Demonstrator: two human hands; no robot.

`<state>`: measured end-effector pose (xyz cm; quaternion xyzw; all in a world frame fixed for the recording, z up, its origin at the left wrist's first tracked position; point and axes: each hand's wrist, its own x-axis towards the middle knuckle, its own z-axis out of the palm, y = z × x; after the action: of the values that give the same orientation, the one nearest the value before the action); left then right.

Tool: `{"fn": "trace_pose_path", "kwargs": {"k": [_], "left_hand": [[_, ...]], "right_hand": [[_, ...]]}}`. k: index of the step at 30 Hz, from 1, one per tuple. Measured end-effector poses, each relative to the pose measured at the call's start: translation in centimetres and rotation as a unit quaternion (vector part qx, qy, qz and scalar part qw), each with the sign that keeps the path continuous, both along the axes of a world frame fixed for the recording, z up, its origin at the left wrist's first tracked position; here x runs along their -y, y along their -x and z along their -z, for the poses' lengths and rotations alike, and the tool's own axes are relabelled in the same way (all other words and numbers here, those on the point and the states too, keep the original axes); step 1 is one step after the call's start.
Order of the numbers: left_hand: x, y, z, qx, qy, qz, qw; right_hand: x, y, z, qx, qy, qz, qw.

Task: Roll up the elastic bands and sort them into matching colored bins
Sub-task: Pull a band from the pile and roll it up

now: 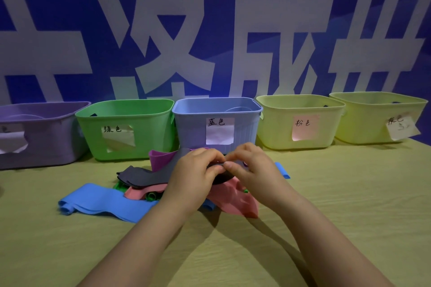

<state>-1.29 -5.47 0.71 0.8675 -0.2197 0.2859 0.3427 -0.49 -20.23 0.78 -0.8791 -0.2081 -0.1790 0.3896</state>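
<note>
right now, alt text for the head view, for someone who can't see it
The left hand and right hand pinch one end of a grey band over a pile of coloured bands on a table. Behind stand five labelled bins: a purple bin, a green bin, a blue bin and two yellow bins.

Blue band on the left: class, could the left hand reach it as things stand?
Probably yes: the blue band lies mostly uncovered beside the left hand, though that hand pinches the dark grey band.

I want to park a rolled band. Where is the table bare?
Bare: right of the right hand, before the yellow bins; also front left, before the blue band. Crowded: the pile beneath the left hand and right.
</note>
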Motion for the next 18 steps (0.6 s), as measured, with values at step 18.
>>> {"fn": "trace_pose_path", "kwargs": {"k": [18], "left_hand": [[-0.13,-0.09,-0.05,-0.025,0.031,0.002,0.999]], "right_hand": [[-0.08,0.71,-0.42,0.004,-0.025,0.028,0.999]]}}
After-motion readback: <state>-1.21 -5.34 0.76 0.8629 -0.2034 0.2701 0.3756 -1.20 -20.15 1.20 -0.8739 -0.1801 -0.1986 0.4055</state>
